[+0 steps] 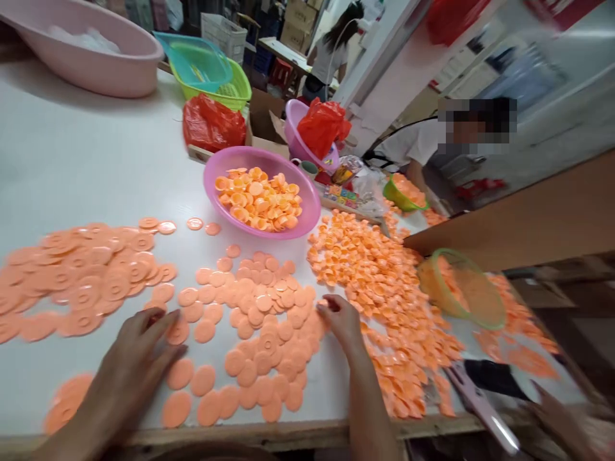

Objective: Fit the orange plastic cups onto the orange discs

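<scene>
My left hand [137,365] is low over the white table, with its thumb and forefinger around an orange plastic disc [178,333]. Fingertips of my right hand [342,320] close on the edge of another orange disc [323,303], partly covered by the fingers. Between the hands spreads a loose layer of flat orange discs [262,301], some overlapping. A pile of larger orange discs [84,282] with ring marks lies beyond my left hand. Right of my right hand is a wide heap of small orange cup-shaped caps [389,301].
A pink basin [310,221] holding orange caps stands behind the discs. Further back are a large pink tub [115,73], a green basket [237,89] and red bags [214,123]. At right, a green-rimmed basket [435,291] lies tipped; a co-worker's hand [560,416] and scissors [485,410] are nearby.
</scene>
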{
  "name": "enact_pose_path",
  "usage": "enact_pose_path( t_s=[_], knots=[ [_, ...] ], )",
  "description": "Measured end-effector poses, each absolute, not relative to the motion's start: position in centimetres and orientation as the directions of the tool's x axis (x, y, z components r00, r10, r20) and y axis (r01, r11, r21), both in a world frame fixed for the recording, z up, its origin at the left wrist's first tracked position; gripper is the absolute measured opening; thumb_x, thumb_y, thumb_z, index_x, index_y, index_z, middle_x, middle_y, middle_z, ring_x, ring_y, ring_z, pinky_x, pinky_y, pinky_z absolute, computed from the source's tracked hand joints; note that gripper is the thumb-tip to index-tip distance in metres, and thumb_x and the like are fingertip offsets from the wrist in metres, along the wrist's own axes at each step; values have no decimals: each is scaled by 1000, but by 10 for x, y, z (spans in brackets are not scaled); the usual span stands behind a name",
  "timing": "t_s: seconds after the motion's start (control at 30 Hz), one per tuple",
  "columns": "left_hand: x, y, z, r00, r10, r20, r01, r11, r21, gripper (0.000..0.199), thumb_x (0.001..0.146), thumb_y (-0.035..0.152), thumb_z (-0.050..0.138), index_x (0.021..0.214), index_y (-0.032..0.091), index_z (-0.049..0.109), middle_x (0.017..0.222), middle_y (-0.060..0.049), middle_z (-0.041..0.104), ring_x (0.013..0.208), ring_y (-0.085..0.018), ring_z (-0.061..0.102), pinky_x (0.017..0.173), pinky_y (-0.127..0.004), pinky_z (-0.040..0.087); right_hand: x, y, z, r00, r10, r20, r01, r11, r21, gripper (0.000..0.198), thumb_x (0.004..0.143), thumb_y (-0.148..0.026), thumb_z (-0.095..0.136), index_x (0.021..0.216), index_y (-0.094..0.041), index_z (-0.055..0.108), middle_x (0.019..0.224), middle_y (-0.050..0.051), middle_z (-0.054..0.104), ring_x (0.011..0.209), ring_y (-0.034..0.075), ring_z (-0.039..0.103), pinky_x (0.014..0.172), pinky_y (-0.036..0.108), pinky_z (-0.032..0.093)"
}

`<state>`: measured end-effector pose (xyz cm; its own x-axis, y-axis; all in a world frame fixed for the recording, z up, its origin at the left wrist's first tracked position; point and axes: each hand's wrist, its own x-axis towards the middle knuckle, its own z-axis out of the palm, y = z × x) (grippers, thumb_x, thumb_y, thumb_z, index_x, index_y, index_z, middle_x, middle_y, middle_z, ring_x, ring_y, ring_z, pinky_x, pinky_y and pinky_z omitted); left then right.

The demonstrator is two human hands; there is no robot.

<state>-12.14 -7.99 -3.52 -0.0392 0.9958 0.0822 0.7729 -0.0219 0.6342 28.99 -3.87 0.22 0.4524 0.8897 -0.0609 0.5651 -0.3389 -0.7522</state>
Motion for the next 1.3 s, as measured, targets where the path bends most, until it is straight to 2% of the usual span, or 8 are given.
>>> enact_pose_path(
  t_s=[0.13,0.27,0.37,0.53,0.73,1.03,1.17,1.3],
  knots=[
    [-128,-85,-30,12,996,88,795,-63,604,37,83,41,61,116,25,66,119,-8,59,110,-27,58,90,-38,51,267,-38,8,435,893,-112,460,-327,-826,40,59,-41,78,91,-16,76,74,8,70,70,23,65,62,36,54],
    [-121,-86,-24,14,1000,19,796,-22,605,28,84,33,60,110,25,66,103,-5,62,100,-24,59,85,-36,51,185,-44,21,120,976,-181,380,-213,-900,26,68,-33,76,91,-21,75,81,5,72,69,20,65,64,33,55],
    [-119,-85,-22,18,1000,6,793,-18,609,22,86,31,58,104,24,67,99,-5,62,97,-24,58,83,-37,49,107,-49,16,-113,990,-88,409,-35,-912,9,73,-18,71,81,-22,72,83,3,71,76,18,64,70,32,54],
    [-124,-85,-24,43,999,-32,742,-10,670,17,88,29,58,100,22,67,92,-4,61,88,-21,57,76,-34,47,38,-49,-9,-346,934,93,462,256,-849,22,75,-1,65,78,-22,70,79,1,66,86,19,59,77,31,50],
    [-128,-83,-24,58,996,-63,738,-1,674,14,89,27,59,97,21,69,88,-4,60,85,-21,57,74,-33,45,34,-46,-19,-406,904,132,447,322,-835,25,84,-3,52,80,-20,69,90,4,53,79,15,55,65,26,48],
    [-127,-83,-26,53,996,-69,742,7,670,14,89,19,57,92,19,70,87,-5,62,86,-22,57,75,-35,43,26,-55,-28,-468,840,273,579,525,-624,23,92,-8,49,79,-18,64,81,3,49,75,16,48,61,27,42],
    [-135,-79,-22,64,993,-101,649,35,760,20,88,16,53,95,21,72,89,-5,65,88,-21,59,77,-33,45,22,-65,-35,-449,812,372,601,583,-547,22,95,-8,46,87,-18,64,82,5,51,75,17,48,62,28,43],
    [-138,-62,-12,-6,977,-215,480,192,856,20,84,18,55,92,21,73,88,-3,72,84,-17,64,76,-29,47,21,-67,-38,-446,788,424,606,614,-505,21,96,-8,46,90,-18,64,84,7,53,79,18,50,63,29,45]
  ],
)
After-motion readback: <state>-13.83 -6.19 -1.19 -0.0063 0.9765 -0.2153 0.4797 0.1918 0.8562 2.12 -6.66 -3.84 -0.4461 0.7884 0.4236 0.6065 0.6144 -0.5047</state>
